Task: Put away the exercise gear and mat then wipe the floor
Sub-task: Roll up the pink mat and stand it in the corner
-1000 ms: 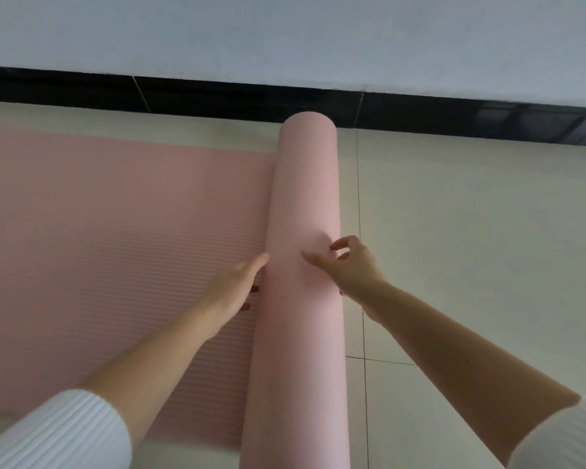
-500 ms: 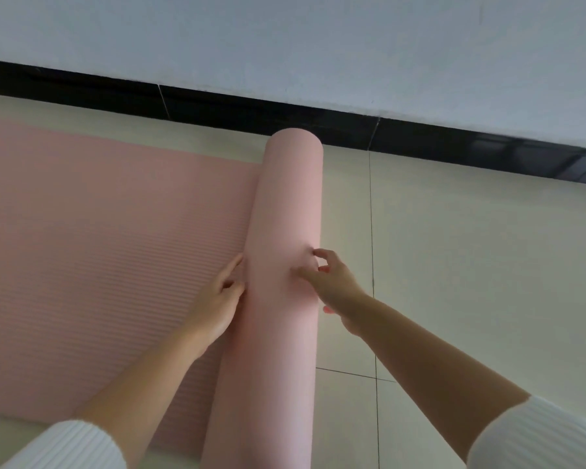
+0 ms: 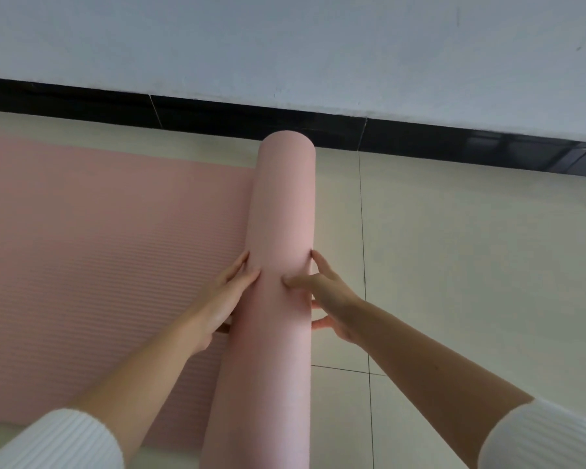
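Observation:
A pink exercise mat lies on the tiled floor, partly rolled. Its rolled part runs from the bottom centre up toward the wall. The flat ribbed part spreads to the left. My left hand presses flat against the roll's left side, fingers extended, where the roll meets the flat part. My right hand cups the roll's right side, with the thumb on top and the fingers spread against the side. Both sleeves are white and ribbed.
A white wall with a black baseboard stands just beyond the roll's far end. Cream floor tiles extend to the right of the roll.
Both hands have closed in on the roll and now press its two sides. The roll has moved slightly left over the flat mat, and the view has shifted down.

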{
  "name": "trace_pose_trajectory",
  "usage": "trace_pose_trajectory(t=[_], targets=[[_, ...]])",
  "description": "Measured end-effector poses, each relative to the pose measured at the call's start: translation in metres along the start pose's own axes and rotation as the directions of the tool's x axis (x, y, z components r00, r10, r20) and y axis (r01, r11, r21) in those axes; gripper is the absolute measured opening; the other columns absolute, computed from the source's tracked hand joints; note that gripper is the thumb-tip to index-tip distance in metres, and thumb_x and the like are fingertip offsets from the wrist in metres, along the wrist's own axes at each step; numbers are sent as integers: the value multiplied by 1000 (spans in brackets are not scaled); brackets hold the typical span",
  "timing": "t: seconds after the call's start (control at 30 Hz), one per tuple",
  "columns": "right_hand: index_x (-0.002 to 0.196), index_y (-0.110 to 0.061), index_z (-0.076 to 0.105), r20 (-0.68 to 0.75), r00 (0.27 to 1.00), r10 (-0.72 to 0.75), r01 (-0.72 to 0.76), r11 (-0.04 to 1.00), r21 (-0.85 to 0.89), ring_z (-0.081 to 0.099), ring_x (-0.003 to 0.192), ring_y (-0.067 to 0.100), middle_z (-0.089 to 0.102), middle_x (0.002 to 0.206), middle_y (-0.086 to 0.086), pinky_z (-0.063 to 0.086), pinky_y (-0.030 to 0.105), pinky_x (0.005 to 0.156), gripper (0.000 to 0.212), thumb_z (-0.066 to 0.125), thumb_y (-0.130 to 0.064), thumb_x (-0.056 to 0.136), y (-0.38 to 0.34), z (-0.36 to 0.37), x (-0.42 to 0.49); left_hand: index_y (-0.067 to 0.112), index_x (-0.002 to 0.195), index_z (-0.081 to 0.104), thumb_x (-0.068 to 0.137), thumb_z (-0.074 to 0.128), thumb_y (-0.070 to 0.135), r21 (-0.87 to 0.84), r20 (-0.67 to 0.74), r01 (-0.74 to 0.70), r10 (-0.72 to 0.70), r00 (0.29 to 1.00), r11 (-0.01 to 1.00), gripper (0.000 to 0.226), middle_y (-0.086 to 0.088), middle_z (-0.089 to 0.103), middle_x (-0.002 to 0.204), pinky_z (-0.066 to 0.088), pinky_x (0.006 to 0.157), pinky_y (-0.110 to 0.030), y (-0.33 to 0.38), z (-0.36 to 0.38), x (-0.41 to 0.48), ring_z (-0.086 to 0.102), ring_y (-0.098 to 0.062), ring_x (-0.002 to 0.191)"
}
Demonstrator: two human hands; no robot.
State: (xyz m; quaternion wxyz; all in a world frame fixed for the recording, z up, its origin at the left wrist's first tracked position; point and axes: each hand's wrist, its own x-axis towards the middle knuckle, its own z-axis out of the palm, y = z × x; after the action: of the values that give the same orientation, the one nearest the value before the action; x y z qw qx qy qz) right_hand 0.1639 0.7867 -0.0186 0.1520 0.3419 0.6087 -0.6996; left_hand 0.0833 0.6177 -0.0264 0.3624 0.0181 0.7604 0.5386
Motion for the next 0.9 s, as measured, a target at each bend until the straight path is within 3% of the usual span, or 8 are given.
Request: trace_pose_trajectory(t=[0.1,0.23,0.33,0.43,0.6,0.73,0.9], targets=[[146,-47,20,-46,999,-6,5,1000,-17,60,106,23,55,128,-4,55,49,81,87,69,-26,77,-1,-28,-11,63,129,35,77,59,64,-9,68,8,-7,998,1000,57,16,53,134,39,105,-47,5,24,1,53,-17,121],[145,-46,22,-124,992,3,-10,998,-55,61,100,26,57,117,-5,54,50,81,84,68,-20,79,0,-84,-34,62,129,36,75,63,64,-32,195,13,-6,981,999,61,13,55,132,36,107,-51,11,79,2,55,-19,119],[145,-47,22,-199,979,35,-52,995,-86,61,99,26,53,121,-2,55,48,78,88,70,-19,77,5,-127,-56,66,121,39,70,67,64,-67,278,40,-20,960,997,59,9,60,126,37,104,-55,10,127,1,58,-25,116],[144,-47,26,-270,961,60,-97,987,-126,61,98,26,51,125,-2,55,48,79,87,72,-20,74,11,-169,-76,67,116,44,79,65,55,-127,349,59,-11,937,990,44,10,65,116,44,98,-50,9,175,-2,62,-23,109],[143,-42,31,-362,929,80,-146,977,-158,59,95,25,49,123,-3,55,48,80,83,72,-20,74,15,-222,-101,59,128,37,86,62,46,-209,453,80,24,891,975,51,6,66,118,49,64,-29,13,239,-8,63,-14,90],[143,-39,33,-416,906,78,-175,964,-199,59,99,26,49,126,-2,55,49,81,85,75,-21,72,21,-232,-105,54,136,26,90,55,43,-113,500,69,-4,866,991,55,14,60,124,50,92,-36,13,255,-6,59,-10,108],[144,-40,27,-452,881,-143,-119,856,-503,51,105,20,46,125,0,46,32,83,92,79,-48,68,35,-211,-89,50,132,31,94,54,32,-25,425,55,-39,904,998,47,21,62,101,45,70,-20,9,230,-3,58,5,88]])
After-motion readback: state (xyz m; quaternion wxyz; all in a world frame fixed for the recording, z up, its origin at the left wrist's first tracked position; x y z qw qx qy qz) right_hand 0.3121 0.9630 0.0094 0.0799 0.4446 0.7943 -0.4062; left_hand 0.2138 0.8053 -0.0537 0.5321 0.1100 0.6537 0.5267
